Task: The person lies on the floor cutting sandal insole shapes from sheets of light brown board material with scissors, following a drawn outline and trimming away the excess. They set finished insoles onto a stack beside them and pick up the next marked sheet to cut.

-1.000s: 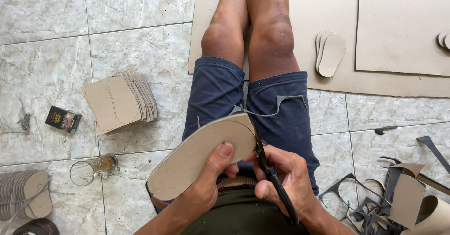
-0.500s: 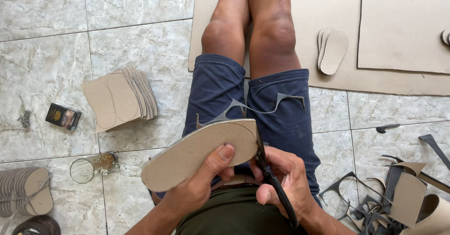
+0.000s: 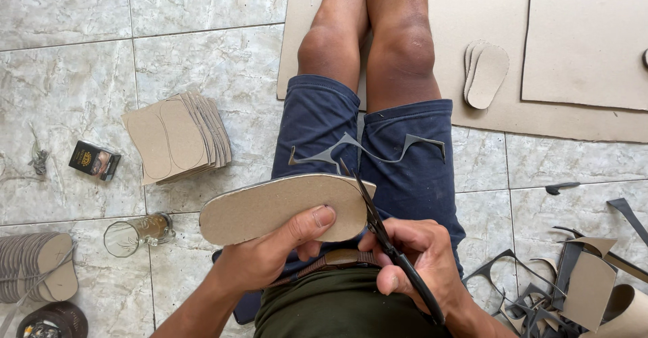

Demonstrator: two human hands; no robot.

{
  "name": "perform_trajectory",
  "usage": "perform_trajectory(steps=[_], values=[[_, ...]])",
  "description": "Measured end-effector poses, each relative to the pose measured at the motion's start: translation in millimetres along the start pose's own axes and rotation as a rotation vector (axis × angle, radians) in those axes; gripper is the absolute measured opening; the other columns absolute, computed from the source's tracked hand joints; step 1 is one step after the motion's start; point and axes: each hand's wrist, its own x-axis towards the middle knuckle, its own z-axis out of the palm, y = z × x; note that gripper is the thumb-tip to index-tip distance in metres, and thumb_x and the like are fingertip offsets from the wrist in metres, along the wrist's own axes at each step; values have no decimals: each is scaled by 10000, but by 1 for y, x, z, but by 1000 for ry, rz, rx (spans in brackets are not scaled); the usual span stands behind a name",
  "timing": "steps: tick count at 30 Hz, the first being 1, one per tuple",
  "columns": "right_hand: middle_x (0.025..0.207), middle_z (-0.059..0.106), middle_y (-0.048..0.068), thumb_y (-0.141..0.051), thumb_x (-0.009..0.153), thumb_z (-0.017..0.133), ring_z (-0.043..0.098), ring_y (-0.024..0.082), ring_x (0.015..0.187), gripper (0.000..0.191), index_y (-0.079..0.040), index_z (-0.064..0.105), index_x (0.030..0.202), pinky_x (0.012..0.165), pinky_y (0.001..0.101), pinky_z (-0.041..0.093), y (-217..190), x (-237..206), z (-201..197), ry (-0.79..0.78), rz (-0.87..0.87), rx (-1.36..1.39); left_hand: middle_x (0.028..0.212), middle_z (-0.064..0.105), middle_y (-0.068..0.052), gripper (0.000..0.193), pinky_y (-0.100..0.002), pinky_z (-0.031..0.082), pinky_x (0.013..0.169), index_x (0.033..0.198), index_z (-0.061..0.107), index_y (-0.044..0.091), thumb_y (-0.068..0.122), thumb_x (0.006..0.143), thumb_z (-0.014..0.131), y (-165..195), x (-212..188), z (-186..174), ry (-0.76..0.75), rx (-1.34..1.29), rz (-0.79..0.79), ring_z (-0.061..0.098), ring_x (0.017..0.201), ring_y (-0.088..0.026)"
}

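The left hand [image 3: 270, 257] pinches a cardboard sole [image 3: 283, 206] (thumb on top), while the right hand [image 3: 415, 260] is closed around black scissors [image 3: 385, 237] at its edge.

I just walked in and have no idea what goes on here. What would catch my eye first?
At the centre, over the lap, the left hand holds a sole-shaped cardboard piece while the right hand works black scissors at its edge. A thin offcut strip lies across the blue shorts. On the floor to the left sits a fanned stack of marked cards; dark scraps pile up at lower right.
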Motion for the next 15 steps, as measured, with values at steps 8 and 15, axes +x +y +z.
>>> perform_trajectory(steps=[8, 15], values=[[789, 573, -17, -775, 766, 765, 538, 79, 753, 837, 18, 715, 1029, 678, 239, 421, -3, -1, 2, -47, -126, 13, 590, 664, -18, 266, -254, 449, 452, 956, 834, 29, 264, 896, 726, 9, 1, -11, -140, 155, 14, 577, 511, -86], [761, 571, -2, -775, 690, 777, 515, 103, 700, 859, 23, 729, 1006, 613, 262, 395, -7, 1, -1, -72, -30, 0, 613, 687, -17, 231, -265, 445, 447, 965, 822, 17, 215, 868, 753, 14, 4, -16, -204, 100, -66, 576, 522, -83]])
